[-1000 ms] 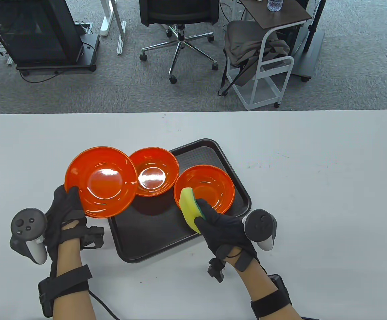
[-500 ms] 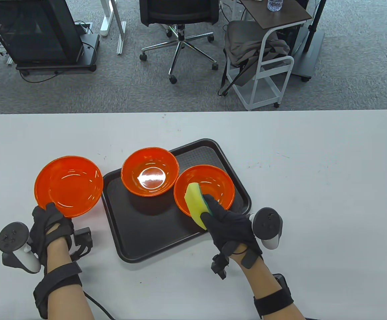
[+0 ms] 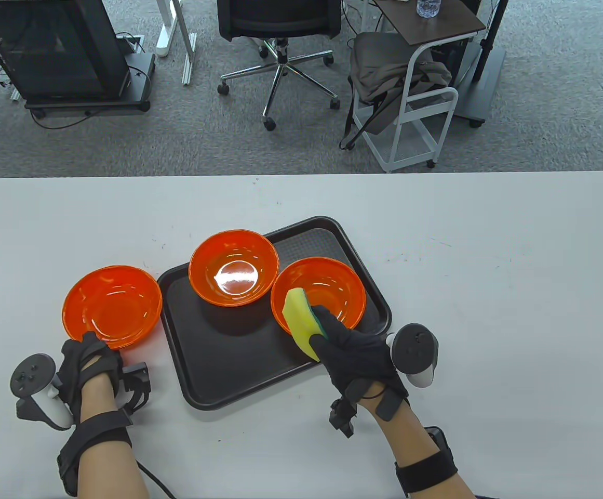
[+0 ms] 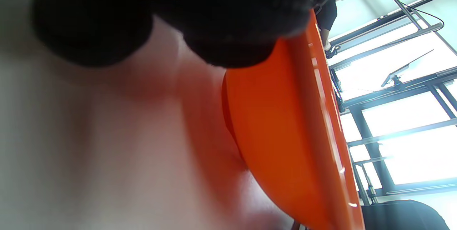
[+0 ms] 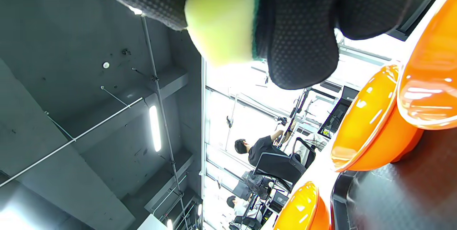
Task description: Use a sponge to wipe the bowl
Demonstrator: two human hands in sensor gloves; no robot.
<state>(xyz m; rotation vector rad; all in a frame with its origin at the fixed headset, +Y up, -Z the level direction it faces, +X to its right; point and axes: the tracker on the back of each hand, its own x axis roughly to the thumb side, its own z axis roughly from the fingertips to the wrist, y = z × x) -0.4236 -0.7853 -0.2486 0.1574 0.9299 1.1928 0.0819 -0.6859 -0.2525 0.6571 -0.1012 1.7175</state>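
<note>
Three orange bowls are in the table view. The left bowl sits on the white table, left of the tray; my left hand holds its near rim. In the left wrist view, my gloved fingers lie over the rim of this bowl. The middle bowl and the right bowl stand on the black tray. My right hand grips a yellow sponge with a green side, held over the right bowl's near-left rim. The sponge also shows in the right wrist view.
The table's right half is bare white surface. An office chair and a white cart stand on the floor beyond the table's far edge.
My left hand carried the left bowl from above the tray down to the table at the left. My right hand with the sponge shifted slightly at the right bowl's rim.
</note>
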